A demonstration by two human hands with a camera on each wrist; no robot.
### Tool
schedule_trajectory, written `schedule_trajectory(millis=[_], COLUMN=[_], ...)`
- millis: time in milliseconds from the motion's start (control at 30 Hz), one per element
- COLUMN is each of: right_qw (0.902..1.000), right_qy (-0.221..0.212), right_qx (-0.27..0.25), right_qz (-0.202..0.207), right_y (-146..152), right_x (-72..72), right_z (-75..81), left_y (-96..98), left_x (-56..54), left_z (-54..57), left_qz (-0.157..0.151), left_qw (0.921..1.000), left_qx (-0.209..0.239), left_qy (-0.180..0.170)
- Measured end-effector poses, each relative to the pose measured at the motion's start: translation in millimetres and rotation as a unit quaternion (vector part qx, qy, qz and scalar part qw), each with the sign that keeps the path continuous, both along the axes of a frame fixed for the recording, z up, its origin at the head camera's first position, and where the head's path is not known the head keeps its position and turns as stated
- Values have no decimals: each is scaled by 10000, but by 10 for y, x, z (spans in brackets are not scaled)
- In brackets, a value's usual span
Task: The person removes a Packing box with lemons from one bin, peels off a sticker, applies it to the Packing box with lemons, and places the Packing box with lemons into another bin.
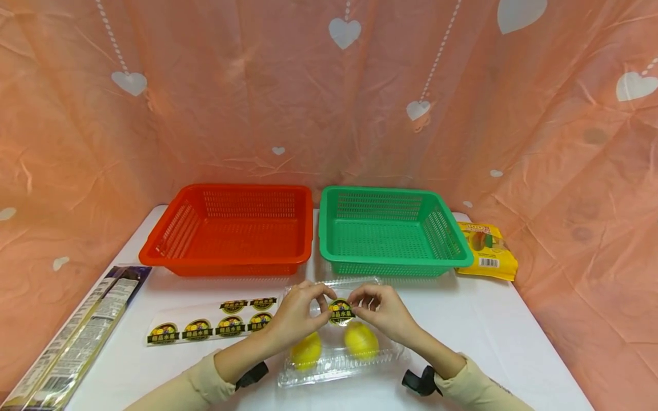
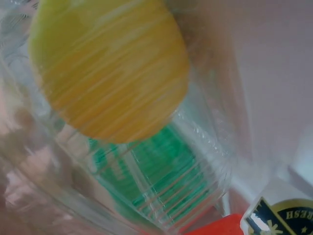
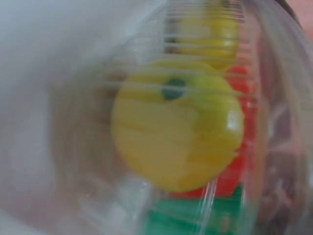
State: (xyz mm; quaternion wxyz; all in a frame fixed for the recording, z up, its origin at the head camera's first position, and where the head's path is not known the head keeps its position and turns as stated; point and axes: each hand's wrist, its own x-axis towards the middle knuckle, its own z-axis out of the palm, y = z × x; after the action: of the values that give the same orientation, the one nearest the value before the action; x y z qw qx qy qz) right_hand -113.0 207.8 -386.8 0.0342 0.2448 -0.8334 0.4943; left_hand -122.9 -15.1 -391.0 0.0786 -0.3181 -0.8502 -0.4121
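Note:
A clear plastic clamshell box (image 1: 334, 374) lies on the table with yellow fruits inside, one fruit (image 1: 361, 341) at the right and another fruit (image 1: 307, 350) at the left. Above its lid is a round black-and-gold fruit sticker (image 1: 340, 313). My left hand (image 1: 303, 311) pinches the sticker's left edge between thumb and forefinger. At the opposite edge, my right hand (image 1: 382, 311) pinches it with curled fingers. The left wrist view shows a fruit (image 2: 110, 68) through the ribbed plastic; the right wrist view shows a fruit (image 3: 178, 127) likewise. Neither wrist view shows the fingers.
A sheet of similar stickers (image 1: 213, 325) lies left of the box. Behind stand a red basket (image 1: 226, 265) and a green basket (image 1: 396, 264). A yellow packet (image 1: 488, 251) lies at the right, and long plastic packaging (image 1: 77, 337) runs along the left edge.

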Motion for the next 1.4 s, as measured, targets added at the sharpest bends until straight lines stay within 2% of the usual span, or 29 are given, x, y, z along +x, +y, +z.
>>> schedule_trajectory(millis=[100,200,300,400,500,567,700,800,1033,1133,1267,1333,1400], right_qw=[9998,9981,9907,9798,9740,9744,9819,9853,9819,9778,9690,9665,9696], right_qy=[136,500,1065,1347,1093,777,286,164,515,490,294,202,78], right_qx=[113,314,719,1260,1771,1918,1643,1348,1238,1460,2000,2208,2220], right_qz=[-66,-188,-457,-772,-897,-874,-898,-1039,-1338,-1422,-1419,-1295,-1023], right_y=[-13,-29,-42,-35,-3,15,24,7,-22,-31,-32,-8,44], right_x=[12,26,35,29,-3,-47,-138,-179,-222,-208,-185,-183,-190], right_z=[-13,-31,-62,-86,-82,-82,-88,-99,-158,-158,-123,-98,-74], left_y=[8,15,13,-3,-11,-6,4,-3,-28,-39,-54,-59,-65], left_x=[-2,-4,-1,10,7,-23,-137,-212,-256,-272,-288,-288,-287], left_z=[-4,-20,-48,-73,-86,-87,-77,-78,-87,-94,-112,-115,-117], left_qz=[18,125,388,699,912,995,1104,1147,1038,967,923,901,865], left_qw=[9999,9992,9955,9911,9874,9832,9788,9815,9888,9910,9925,9931,9943], left_qx=[-96,-205,-376,-625,-1074,-1420,-1669,-1496,-1050,-912,-796,-732,-613], left_qy=[80,328,772,940,726,572,428,349,238,143,130,140,127])
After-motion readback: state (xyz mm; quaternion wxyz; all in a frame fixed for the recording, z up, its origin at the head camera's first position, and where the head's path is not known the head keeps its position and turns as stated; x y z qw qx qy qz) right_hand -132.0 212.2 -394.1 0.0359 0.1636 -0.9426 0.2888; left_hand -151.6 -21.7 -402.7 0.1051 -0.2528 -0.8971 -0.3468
